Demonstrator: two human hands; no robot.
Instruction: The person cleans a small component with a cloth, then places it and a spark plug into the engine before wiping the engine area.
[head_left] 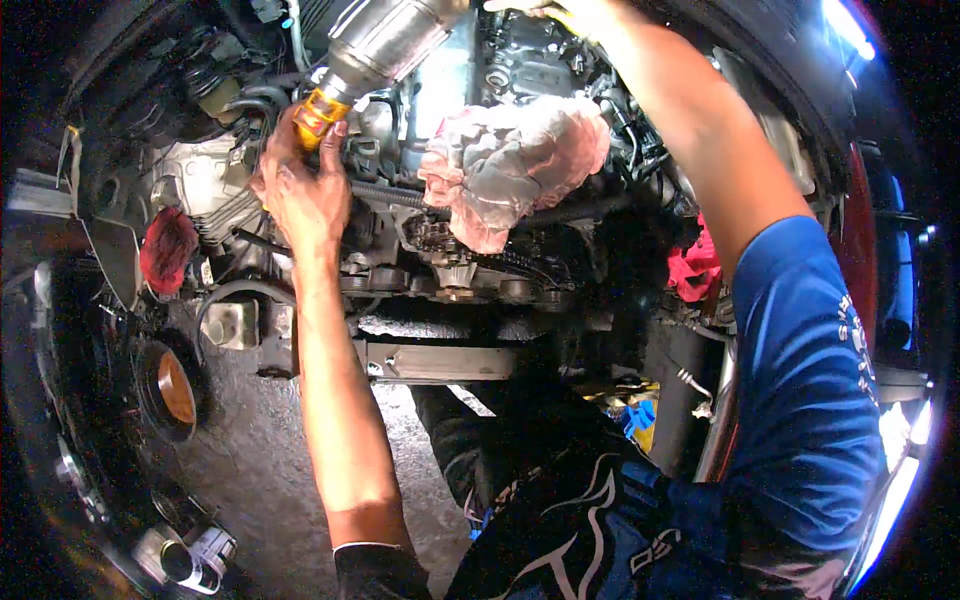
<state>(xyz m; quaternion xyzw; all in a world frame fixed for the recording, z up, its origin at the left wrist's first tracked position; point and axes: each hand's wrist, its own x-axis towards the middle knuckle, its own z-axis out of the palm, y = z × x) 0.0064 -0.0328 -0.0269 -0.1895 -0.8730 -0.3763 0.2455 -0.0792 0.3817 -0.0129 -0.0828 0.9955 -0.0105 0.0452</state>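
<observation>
My left hand [305,190] grips the yellow section [322,112] at the lower end of a silver metal cylinder [385,42], tilted up to the right over the engine bay. My right hand [545,12] reaches to the top edge of the view, beside the cylinder's upper end; its fingers are partly cut off, and a small yellow item shows under them, too unclear to name. A crumpled pink-grey cloth [515,165] lies on the engine [525,60] below and between my hands.
Red cloths [168,250] [692,265] sit at either side. Pulleys [388,280] and a metal crossbeam [440,362] span the lower engine bay. Dark bodywork curves along the left, with a round opening [168,390]. Blue and yellow items [638,420] lie low on the right. A lamp [848,25] shines top right.
</observation>
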